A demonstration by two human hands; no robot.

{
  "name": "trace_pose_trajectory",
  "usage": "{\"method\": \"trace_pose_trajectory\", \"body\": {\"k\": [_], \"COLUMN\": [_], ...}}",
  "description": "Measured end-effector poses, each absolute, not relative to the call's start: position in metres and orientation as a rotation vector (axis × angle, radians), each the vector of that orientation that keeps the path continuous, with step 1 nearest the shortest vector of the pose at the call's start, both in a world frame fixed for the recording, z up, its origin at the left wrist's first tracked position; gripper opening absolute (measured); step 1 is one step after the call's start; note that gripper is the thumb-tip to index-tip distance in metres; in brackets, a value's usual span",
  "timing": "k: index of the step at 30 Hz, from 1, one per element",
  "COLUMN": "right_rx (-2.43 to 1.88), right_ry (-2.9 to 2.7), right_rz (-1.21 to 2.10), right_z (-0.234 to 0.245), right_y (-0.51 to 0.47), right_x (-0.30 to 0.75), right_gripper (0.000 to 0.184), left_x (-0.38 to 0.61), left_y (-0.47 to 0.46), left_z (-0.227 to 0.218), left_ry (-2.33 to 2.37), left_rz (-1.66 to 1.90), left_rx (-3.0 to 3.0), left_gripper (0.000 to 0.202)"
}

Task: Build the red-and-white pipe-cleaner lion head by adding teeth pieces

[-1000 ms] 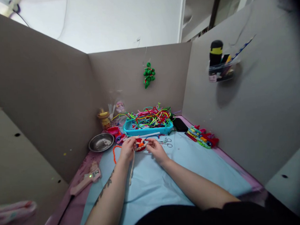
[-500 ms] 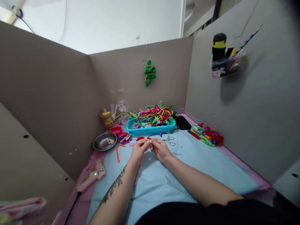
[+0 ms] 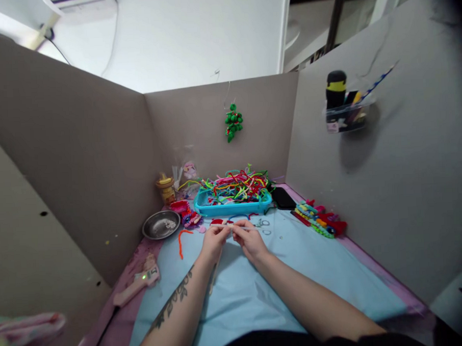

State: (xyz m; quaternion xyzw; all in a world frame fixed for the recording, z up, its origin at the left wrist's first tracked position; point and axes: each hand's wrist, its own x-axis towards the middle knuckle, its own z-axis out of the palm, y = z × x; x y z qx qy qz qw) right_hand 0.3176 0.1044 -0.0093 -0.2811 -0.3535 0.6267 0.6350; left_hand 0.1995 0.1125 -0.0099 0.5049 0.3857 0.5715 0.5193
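My left hand [image 3: 213, 241] and my right hand [image 3: 249, 238] meet over a light blue mat [image 3: 281, 273]. Both pinch a thin whitish pipe cleaner [image 3: 233, 227] that runs between the fingertips and out to the right. A small red craft piece [image 3: 217, 222] lies just beyond my left fingers. An orange pipe cleaner [image 3: 180, 242] curls on the mat to the left of my left hand.
A blue tray [image 3: 232, 207] piled with coloured pipe cleaners stands at the back. Small scissors [image 3: 262, 225], a black phone [image 3: 283, 197], a steel bowl [image 3: 161, 225], a pink glue gun [image 3: 138, 281] and finished colourful pieces [image 3: 319, 221] lie around. Cardboard walls enclose three sides.
The red craft piece that my hands held a second ago now lies on the mat. Both hands have drawn slightly nearer and now pinch the whitish pipe cleaner.
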Motion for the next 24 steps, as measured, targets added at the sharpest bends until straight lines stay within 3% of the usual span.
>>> {"method": "trace_pose_trajectory", "body": {"k": [9,24], "right_rx": [-0.719,-0.736], "right_ry": [-0.947,-0.965], "right_rz": [1.263,1.326], "right_z": [-0.0134,-0.0153], "right_y": [0.1076,0.1076], "right_x": [0.3174,0.3177], "right_gripper": [0.025,0.029], "left_x": [0.1986,0.1964], "left_y": [0.1132,0.1147], "left_z": [-0.0112,-0.0108], "left_ry": [0.936,0.983], "left_rz": [1.295,1.326], "left_rx": [1.184,1.225], "left_gripper": [0.035,0.036]}}
